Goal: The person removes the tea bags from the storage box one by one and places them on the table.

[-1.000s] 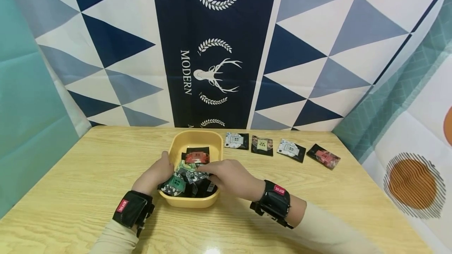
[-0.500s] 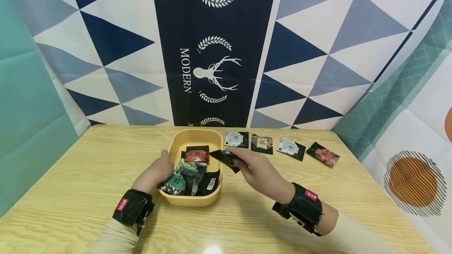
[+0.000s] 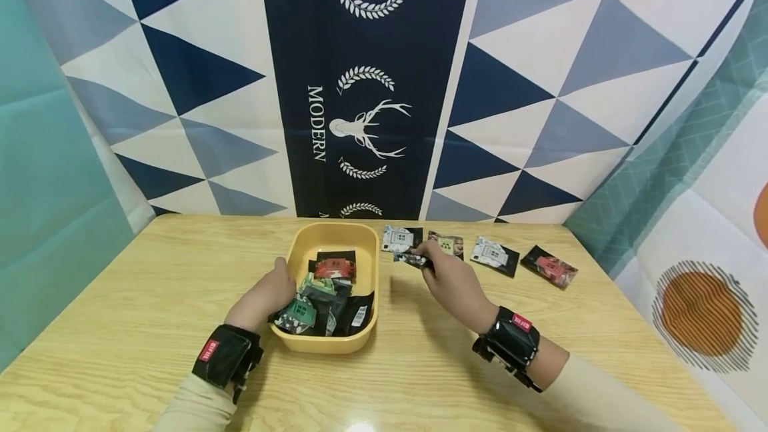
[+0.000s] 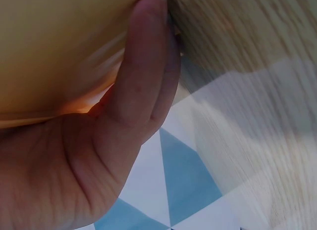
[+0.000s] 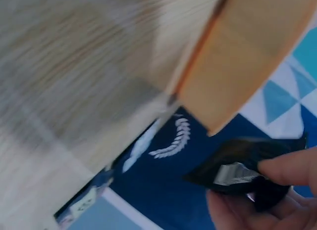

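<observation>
My left hand [image 3: 262, 297] grips the left side wall of a yellow plastic bin [image 3: 324, 345]; in the left wrist view its fingers [image 4: 143, 67] lie along the outside of the wall. Inside the bin are several small black sachets, among them one with a red label [image 3: 335, 268] and one with a green label [image 3: 298, 313]. Right of the bin, my right hand [image 3: 454, 283] pinches a black sachet [image 3: 411, 259] above the table. The right wrist view shows this sachet's dark back with a pale printed patch [image 5: 235, 174] between thumb and fingers.
Along the table's back edge lie a white-and-black sachet [image 3: 401, 239], a brown one with a yellowish label [image 3: 447, 244], partly behind my right hand, another white-and-black one [image 3: 495, 256] and a red-labelled one [image 3: 549, 266]. A patterned cloth [image 3: 360, 85] hangs behind the wooden table [image 3: 150, 292].
My right hand has come out of the bin with a sachet and moved right, toward the back row, turning it on the way. The left hand and the bin stay put.
</observation>
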A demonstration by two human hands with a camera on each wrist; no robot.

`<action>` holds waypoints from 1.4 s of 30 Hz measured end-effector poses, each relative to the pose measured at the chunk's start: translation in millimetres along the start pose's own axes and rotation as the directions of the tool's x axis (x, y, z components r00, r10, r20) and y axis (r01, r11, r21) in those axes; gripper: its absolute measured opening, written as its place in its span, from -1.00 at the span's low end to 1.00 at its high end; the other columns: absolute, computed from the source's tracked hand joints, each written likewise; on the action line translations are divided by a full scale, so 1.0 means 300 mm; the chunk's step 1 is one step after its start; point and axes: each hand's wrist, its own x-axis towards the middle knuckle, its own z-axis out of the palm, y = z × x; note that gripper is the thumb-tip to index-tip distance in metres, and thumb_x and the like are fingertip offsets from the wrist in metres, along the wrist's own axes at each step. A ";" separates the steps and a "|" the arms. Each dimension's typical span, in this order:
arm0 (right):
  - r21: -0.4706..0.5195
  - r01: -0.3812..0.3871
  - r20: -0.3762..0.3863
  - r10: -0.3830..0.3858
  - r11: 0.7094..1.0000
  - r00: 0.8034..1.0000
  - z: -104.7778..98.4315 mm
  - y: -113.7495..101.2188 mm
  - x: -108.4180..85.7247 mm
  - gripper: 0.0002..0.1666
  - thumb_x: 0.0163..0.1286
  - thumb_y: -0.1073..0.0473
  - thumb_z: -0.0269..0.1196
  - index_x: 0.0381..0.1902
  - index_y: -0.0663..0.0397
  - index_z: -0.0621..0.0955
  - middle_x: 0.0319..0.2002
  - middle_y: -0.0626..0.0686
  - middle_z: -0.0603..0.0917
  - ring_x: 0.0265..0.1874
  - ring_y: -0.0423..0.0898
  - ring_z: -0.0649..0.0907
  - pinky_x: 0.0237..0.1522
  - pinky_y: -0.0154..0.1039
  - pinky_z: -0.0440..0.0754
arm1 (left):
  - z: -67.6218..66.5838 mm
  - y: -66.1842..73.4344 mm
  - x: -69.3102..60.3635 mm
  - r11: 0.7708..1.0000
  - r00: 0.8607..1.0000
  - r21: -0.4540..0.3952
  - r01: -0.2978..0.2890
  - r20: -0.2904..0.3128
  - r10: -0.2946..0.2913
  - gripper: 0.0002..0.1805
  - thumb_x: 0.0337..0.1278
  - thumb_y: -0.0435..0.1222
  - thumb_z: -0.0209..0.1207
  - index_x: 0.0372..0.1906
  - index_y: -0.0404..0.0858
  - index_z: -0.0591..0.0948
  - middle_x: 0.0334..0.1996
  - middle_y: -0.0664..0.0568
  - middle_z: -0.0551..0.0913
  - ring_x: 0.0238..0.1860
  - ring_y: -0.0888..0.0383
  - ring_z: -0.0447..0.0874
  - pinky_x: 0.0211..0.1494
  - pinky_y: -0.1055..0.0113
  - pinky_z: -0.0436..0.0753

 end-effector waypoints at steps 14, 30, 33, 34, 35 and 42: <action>0.033 0.099 0.264 -0.104 0.995 0.959 0.130 0.089 0.055 -0.48 0.08 0.67 0.08 -0.05 0.15 0.51 -0.16 0.17 0.73 -0.25 0.03 0.71 -0.13 -0.13 0.65 | 0.005 0.001 0.004 0.999 1.000 -0.036 0.020 -0.004 -0.020 -0.46 0.37 -0.41 -0.33 0.31 -0.66 -0.06 0.15 -0.59 0.39 0.11 -0.25 0.53 0.07 0.02 0.51; 0.023 0.055 0.459 -0.060 0.998 0.887 0.156 0.058 0.079 -0.65 0.23 0.36 0.25 0.01 0.22 0.55 -0.09 0.14 0.68 -0.07 0.05 0.67 0.03 -0.08 0.61 | 0.003 0.008 0.001 0.997 0.999 -0.057 0.049 0.020 -0.048 -0.41 0.40 -0.40 -0.37 0.37 -0.65 -0.18 0.20 -0.60 0.33 0.14 -0.26 0.50 0.10 0.00 0.50; 0.032 0.071 0.464 -0.078 0.997 0.883 0.154 0.053 0.081 -0.69 0.25 0.36 0.24 -0.03 0.23 0.55 -0.14 0.11 0.66 -0.12 0.00 0.66 0.00 -0.10 0.61 | 0.000 0.010 -0.001 0.997 0.999 -0.066 0.049 0.022 -0.047 -0.41 0.40 -0.40 -0.37 0.37 -0.64 -0.18 0.19 -0.59 0.34 0.12 -0.23 0.51 0.08 0.03 0.50; 0.036 0.073 0.464 -0.081 0.997 0.882 0.154 0.053 0.081 -0.69 0.25 0.35 0.24 -0.03 0.23 0.54 -0.15 0.10 0.66 -0.13 -0.01 0.65 -0.01 -0.10 0.61 | 0.000 0.009 0.001 0.997 0.999 -0.060 0.045 0.020 -0.044 -0.42 0.40 -0.39 -0.37 0.36 -0.64 -0.16 0.14 -0.58 0.38 0.05 -0.21 0.54 0.03 0.05 0.52; 0.037 0.078 0.463 -0.086 0.996 0.882 0.156 0.054 0.081 -0.69 0.24 0.35 0.23 -0.03 0.23 0.54 -0.16 0.10 0.65 -0.14 -0.02 0.65 -0.02 -0.10 0.61 | 0.000 0.009 0.001 0.997 0.999 -0.057 0.044 0.020 -0.043 -0.42 0.40 -0.39 -0.36 0.36 -0.64 -0.15 0.14 -0.58 0.39 0.05 -0.20 0.55 0.02 0.06 0.52; 0.012 0.118 0.386 -0.113 0.993 0.915 0.145 0.052 0.082 -0.54 0.26 0.32 0.21 0.14 0.25 0.49 0.04 0.18 0.63 0.04 0.06 0.62 0.12 -0.04 0.56 | 0.002 0.003 0.005 0.998 0.999 -0.041 0.037 0.018 -0.036 -0.42 0.39 -0.39 -0.36 0.36 -0.65 -0.16 0.13 -0.59 0.39 0.02 -0.19 0.56 -0.04 0.10 0.52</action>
